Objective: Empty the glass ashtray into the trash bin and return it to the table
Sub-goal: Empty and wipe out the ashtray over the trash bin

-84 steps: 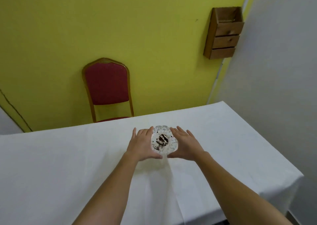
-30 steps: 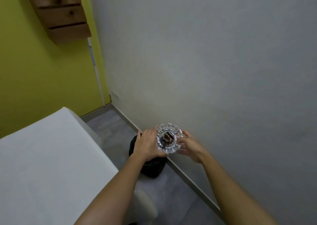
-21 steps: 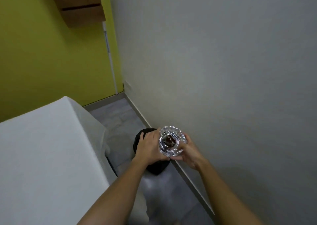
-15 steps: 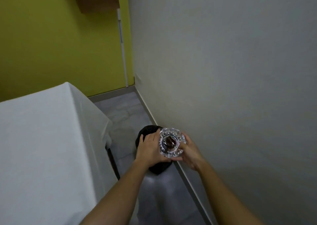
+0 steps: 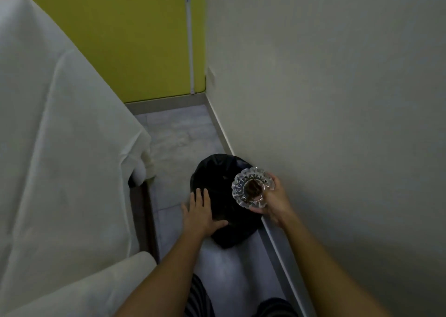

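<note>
Ashtray held over the bin

The right hand grips the glass ashtray, brown ash inside, above the black-bagged trash bin; the left hand rests spread-fingered on the bin's near edge.

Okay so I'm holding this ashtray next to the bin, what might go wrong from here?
1. Only the right hand holds the clear cut-glass ashtray, gripping it by the rim; tipping it one-handed could let the glass slip.
2. The ashtray sits over the wall-side edge of the black-bagged trash bin, not its middle, so the dark ash could spill onto the grey floor or baseboard.
3. The left hand rests on the bag and may partly block the opening.
</note>
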The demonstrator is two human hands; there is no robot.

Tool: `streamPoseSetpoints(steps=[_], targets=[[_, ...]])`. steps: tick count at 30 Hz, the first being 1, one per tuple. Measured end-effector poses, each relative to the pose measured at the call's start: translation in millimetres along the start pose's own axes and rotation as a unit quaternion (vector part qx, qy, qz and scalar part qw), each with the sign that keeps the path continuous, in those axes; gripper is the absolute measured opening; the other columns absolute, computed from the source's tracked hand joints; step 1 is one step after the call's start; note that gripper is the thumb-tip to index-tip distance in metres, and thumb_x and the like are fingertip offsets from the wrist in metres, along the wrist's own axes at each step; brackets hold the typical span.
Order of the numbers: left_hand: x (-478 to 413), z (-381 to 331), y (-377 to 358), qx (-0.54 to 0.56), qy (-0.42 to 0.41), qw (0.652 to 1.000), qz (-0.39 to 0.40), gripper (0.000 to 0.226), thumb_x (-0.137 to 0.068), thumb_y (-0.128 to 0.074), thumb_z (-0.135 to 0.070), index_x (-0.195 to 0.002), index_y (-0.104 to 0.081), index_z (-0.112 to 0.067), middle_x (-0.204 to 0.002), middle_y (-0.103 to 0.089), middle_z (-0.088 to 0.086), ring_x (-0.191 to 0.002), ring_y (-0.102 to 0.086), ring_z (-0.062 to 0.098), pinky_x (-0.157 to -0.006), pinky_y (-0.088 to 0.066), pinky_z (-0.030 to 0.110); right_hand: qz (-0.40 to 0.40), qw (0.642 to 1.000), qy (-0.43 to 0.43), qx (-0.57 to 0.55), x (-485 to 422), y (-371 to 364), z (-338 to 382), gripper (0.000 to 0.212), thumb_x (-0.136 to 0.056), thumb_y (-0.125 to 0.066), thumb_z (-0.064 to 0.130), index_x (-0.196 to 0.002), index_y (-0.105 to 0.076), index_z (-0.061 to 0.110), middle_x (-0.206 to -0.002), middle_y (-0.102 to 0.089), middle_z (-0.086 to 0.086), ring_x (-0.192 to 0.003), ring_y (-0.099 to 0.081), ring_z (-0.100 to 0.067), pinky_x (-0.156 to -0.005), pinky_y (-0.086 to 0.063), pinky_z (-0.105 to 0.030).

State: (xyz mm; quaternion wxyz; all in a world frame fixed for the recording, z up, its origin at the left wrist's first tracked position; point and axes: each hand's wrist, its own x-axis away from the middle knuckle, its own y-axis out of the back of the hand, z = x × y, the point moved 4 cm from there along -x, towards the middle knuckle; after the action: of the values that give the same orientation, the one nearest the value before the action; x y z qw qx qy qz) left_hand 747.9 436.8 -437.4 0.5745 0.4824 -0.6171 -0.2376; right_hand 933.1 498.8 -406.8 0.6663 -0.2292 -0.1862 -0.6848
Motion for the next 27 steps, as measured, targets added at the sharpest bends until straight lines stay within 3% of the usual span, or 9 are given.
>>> streamPoseSetpoints(steps=[5,10,17,27], targets=[[-74.9,14.3,-65.4,-0.031,0.028,0.998,-0.035,0.121,-0.073,-0.037,-0.086,-0.152,0.017,-0.012,-0.161,0.021,0.016,-0.150,0.017,0.032,-0.119,0.003,0.055,-0.033,0.997,0.058,0.031,-89.7,-0.1,-53.3,0.052,-0.094,-0.043,-0.004,-0.129,-0.044,0.035,-0.130,-0.053,-0.001,-0.110,-0.057,-0.032,-0.042,-0.056,-0.034],[-121.5,32.7,-101.9,-0.049,0.030,0.997,-0.057,0.136,-0.062,-0.039,-0.092,-0.152,0.015,-0.007,-0.160,0.021,0.018,-0.149,0.021,0.030,-0.118,0.009,0.053,-0.033,0.994,0.092,0.051,-141.4,-4.6,-82.1,0.065,-0.090,-0.035,-0.013,-0.136,-0.042,0.033,-0.130,-0.053,0.000,-0.115,-0.056,-0.033,-0.039,-0.056,-0.032],[-119.2,43.6,-103.7,-0.037,0.023,0.998,-0.055,0.144,-0.057,-0.045,-0.093,-0.152,0.012,0.000,-0.161,0.021,0.017,-0.149,0.020,0.033,-0.121,0.007,0.050,-0.029,0.995,0.074,0.055,-141.0,-5.2,-98.7,0.054,-0.097,-0.039,0.000,-0.140,-0.041,0.033,-0.131,-0.052,0.004,-0.109,-0.057,-0.026,-0.043,-0.058,-0.034],[-112.0,43.1,-110.1,-0.031,0.025,0.991,-0.125,0.149,-0.049,-0.041,-0.097,-0.152,0.008,-0.001,-0.163,0.014,0.015,-0.151,0.011,0.029,-0.121,0.004,0.049,-0.025,0.992,0.097,0.075,-143.5,1.6,-104.4,0.058,-0.095,-0.041,-0.006,-0.141,-0.040,0.029,-0.125,-0.048,0.004,-0.106,-0.052,-0.025,-0.047,-0.060,-0.040]])
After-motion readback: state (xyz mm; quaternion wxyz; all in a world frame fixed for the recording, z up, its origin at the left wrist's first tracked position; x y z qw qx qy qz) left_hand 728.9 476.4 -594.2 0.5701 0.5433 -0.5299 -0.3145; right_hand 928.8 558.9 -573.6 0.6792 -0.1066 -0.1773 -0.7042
